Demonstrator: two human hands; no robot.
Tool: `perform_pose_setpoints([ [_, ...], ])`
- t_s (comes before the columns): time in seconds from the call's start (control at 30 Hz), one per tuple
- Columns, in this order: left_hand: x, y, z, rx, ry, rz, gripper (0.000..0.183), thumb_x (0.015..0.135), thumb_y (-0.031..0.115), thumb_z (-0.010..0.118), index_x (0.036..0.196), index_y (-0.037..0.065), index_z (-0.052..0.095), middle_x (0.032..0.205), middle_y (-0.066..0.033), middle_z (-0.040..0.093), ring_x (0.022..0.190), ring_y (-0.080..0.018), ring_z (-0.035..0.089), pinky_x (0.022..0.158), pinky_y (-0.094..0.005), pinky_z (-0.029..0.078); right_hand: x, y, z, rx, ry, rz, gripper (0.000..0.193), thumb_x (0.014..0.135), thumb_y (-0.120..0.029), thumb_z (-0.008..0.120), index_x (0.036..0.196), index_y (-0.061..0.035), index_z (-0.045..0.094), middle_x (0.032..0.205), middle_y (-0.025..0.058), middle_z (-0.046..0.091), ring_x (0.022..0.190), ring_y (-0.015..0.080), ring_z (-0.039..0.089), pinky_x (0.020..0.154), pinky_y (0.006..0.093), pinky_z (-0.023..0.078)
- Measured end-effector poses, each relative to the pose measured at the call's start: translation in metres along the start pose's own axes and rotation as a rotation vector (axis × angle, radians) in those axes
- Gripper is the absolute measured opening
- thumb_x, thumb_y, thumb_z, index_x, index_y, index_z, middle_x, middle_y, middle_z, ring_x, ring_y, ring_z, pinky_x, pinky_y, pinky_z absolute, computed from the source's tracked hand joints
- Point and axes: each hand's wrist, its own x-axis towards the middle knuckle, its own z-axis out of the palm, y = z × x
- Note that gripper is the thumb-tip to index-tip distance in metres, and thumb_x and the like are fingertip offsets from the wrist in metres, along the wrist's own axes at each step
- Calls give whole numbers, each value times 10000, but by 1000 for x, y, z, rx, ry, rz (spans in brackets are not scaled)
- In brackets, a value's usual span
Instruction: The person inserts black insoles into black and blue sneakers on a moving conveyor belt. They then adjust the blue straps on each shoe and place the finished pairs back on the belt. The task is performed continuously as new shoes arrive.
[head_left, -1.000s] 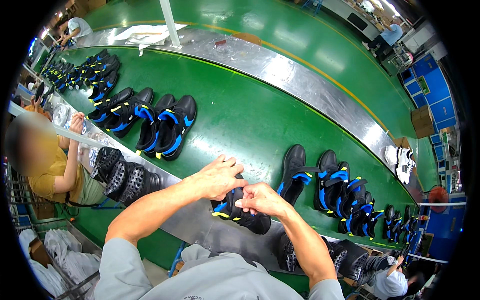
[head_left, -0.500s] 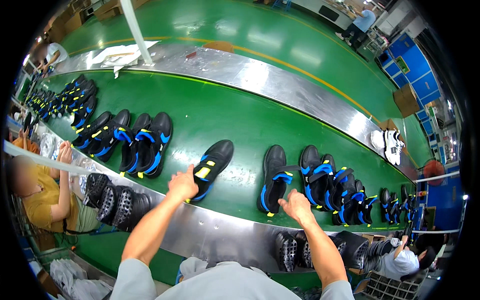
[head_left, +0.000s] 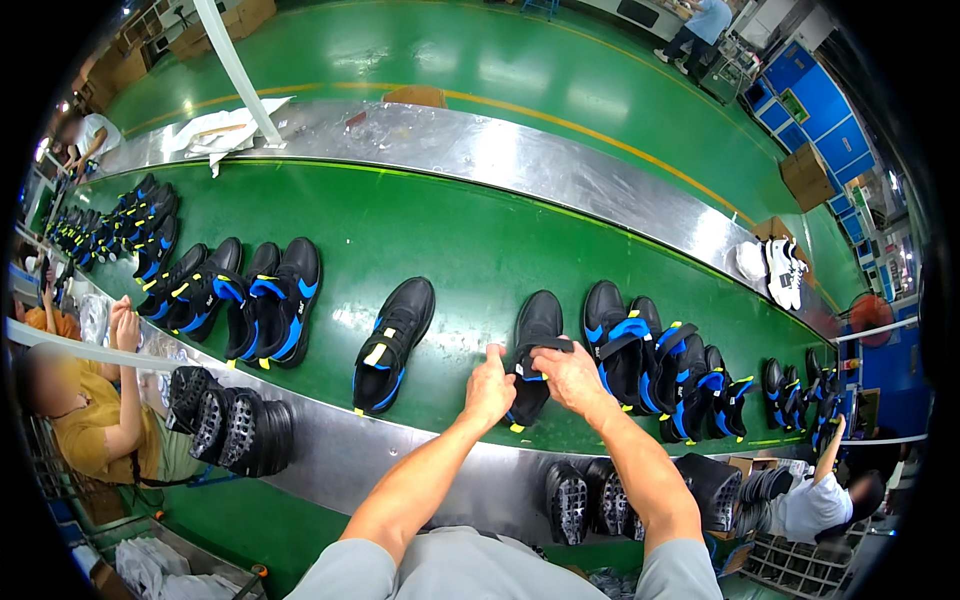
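Note:
Both my hands are at a black shoe (head_left: pixel 540 318) with its heel toward me and its strap (head_left: pixel 556 343) sticking out to the right. My left hand (head_left: pixel 487 388) presses against the shoe's left side, thumb and forefinger at its edge and the other fingers curled. My right hand (head_left: pixel 572 380) has its fingers bent into the opening, gripping the upper just under the strap; the fingertips are partly hidden. Left of my hands stands another black shoe (head_left: pixel 408 312) with blue edging, a yellow heel tab and its strap lying across.
The shoes stand on a green belt (head_left: pixel 460 230) between metal ledges. More shoes (head_left: pixel 298 290) line the left, others (head_left: pixel 640 350) the right. Dark studded shoes (head_left: pixel 245 435) lie on the near ledge. White shoes (head_left: pixel 783 272) stand at the far right. A co-worker in yellow (head_left: pixel 85 420) sits at the left.
My left hand has left the left-hand shoe and moved right to the other shoe. My right hand has moved up onto that shoe's opening. The shoes on the belt appear slightly further left.

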Motion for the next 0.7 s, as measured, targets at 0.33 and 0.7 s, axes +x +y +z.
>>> perform_pose_setpoints([
  [0.33,-45,10,12,372,150,378,346,896,152,658,1238,132,612,1010,-196,661,853,-389,694,684,-515,554,-17,-25,37,95,207,311,341,678,65,627,991,-70,615,1006,132,639,991,382,569,873,482,464],
  [0.7,-45,17,25,596,-65,331,435,809,195,720,1209,49,636,1149,-207,608,952,-368,633,821,-513,516,-34,-33,34,139,168,487,382,741,41,583,1106,-70,602,1206,133,597,1146,391,524,1017,495,389],
])
